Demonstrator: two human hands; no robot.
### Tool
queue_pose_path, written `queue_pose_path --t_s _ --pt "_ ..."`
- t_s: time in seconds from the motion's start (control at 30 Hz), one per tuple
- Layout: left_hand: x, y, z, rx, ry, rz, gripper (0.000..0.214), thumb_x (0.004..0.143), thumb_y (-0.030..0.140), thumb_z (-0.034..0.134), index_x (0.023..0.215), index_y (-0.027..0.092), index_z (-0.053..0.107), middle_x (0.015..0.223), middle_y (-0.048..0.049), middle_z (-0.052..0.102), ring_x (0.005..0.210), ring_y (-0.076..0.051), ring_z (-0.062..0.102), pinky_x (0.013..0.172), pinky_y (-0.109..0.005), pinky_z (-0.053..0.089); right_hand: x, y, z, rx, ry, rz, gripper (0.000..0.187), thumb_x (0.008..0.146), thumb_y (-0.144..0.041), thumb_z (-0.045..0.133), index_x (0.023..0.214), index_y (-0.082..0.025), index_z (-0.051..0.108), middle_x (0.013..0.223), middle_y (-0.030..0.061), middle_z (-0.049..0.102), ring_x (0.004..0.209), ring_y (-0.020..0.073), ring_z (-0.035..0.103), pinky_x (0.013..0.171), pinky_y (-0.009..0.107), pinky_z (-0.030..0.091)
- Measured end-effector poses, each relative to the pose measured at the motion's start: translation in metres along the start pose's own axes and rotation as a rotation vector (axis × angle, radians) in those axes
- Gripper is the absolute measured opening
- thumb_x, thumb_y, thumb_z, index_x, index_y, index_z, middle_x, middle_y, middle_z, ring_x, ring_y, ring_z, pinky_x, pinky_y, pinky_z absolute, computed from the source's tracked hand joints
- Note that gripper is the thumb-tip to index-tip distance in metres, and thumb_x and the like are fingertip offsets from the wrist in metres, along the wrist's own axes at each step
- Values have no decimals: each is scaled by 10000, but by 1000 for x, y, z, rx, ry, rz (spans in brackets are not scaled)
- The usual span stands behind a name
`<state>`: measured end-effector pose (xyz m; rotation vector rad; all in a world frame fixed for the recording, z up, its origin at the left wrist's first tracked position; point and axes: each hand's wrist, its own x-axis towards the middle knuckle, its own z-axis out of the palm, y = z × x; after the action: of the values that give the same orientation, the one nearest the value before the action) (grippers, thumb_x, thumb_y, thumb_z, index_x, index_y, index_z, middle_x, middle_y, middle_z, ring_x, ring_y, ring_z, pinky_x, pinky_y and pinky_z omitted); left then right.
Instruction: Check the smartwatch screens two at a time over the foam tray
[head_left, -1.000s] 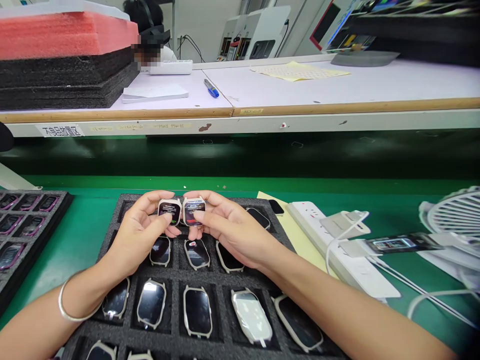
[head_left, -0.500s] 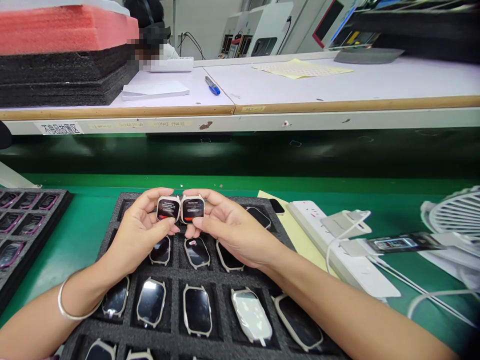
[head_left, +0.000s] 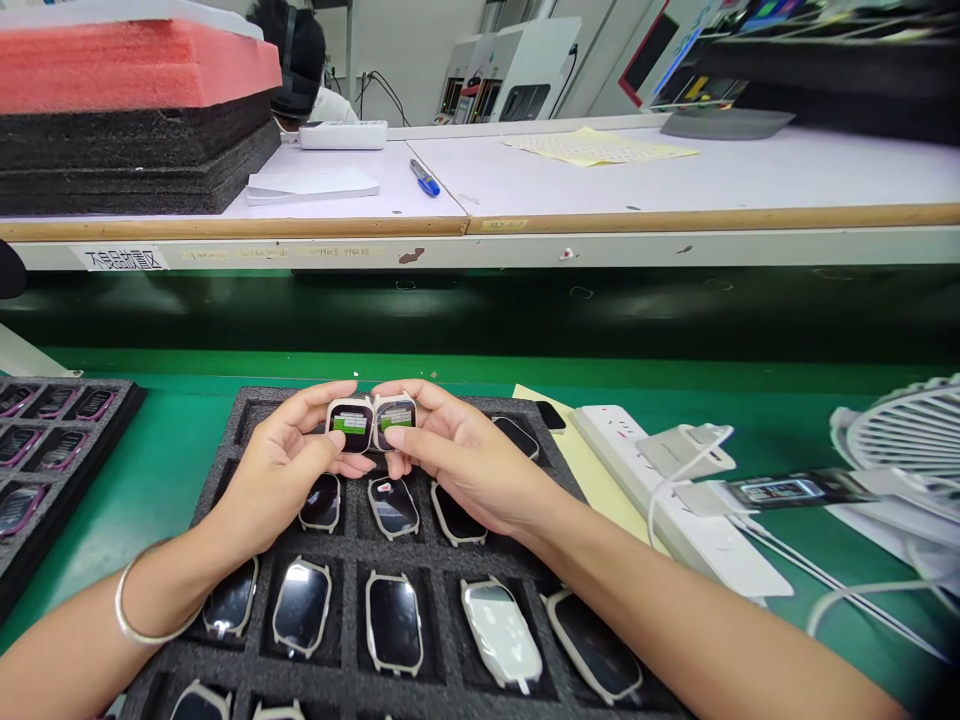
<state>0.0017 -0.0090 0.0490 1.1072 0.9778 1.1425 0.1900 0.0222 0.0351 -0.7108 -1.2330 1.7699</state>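
My left hand (head_left: 289, 460) grips a smartwatch body (head_left: 350, 425) without a strap, its thumb on the lower left of the screen. A second smartwatch body (head_left: 394, 412) is in my right hand (head_left: 457, 450), the thumb resting over its lower screen. Both watches are lit with green and white patches and are held side by side, their cases touching or nearly so. Below them lies a black foam tray (head_left: 349, 610) with several strapless watches in its cutouts, such as a dark-screened one (head_left: 394, 622) and one with a pale, reflective face (head_left: 501, 632).
On the left sits another foam tray (head_left: 124, 420) of purple-rimmed watches. To the right are a white power strip (head_left: 675, 510) with plugs and cables, and a white fan (head_left: 900, 430). A shelf (head_left: 562, 190) beyond holds foam stacks (head_left: 135, 150), a pen (head_left: 424, 178) and papers; a person sits behind.
Both watch screens have gone from dark text pages with a red strip to green and white patches. My hands and the watches have shifted slightly right in view.
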Motion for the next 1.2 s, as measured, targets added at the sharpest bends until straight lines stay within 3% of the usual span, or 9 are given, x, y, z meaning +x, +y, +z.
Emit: queue_pose_path --t_s 0.47,0.63,0.83,1.0,1.2 --pt "3 0 -1 -38 53 -49 416 772 238 696 1185 211 653 1053 -25 725 711 -168 752 708 -260 631 2 4 -1 -19 9 5 396 736 -152 700 1114 -199 592 832 -32 631 627 94 586 632 244 465" --pt "7 -2 -2 -95 83 -56 456 724 244 710 1173 190 649 935 -11 724 675 -176 744 683 -270 625 9 8 -1 -56 30 21 438 729 -202 731 1141 -195 583 831 -20 644 643 110 598 653 252 437" --pt "11 -1 -6 -111 146 -20 510 729 254 681 1227 160 628 876 -31 727 665 -164 733 666 -266 612 17 7 -4 116 28 91 457 769 -361 764 1154 -185 593 871 33 672 663 164 636 632 286 452" --pt "8 35 -8 -103 95 39 481 784 218 614 1259 144 610 862 -68 744 669 -162 732 669 -274 610 20 -23 6 96 -30 33 491 781 -362 810 1193 -198 598 939 44 694 672 158 633 657 299 476" --pt "2 112 5 -19 -3 313 537 735 169 626 1271 160 599 857 -35 734 660 -167 735 664 -274 606 23 -102 36 -18 -143 -249 405 833 -330 742 1191 -228 585 990 50 706 687 161 620 645 290 472"
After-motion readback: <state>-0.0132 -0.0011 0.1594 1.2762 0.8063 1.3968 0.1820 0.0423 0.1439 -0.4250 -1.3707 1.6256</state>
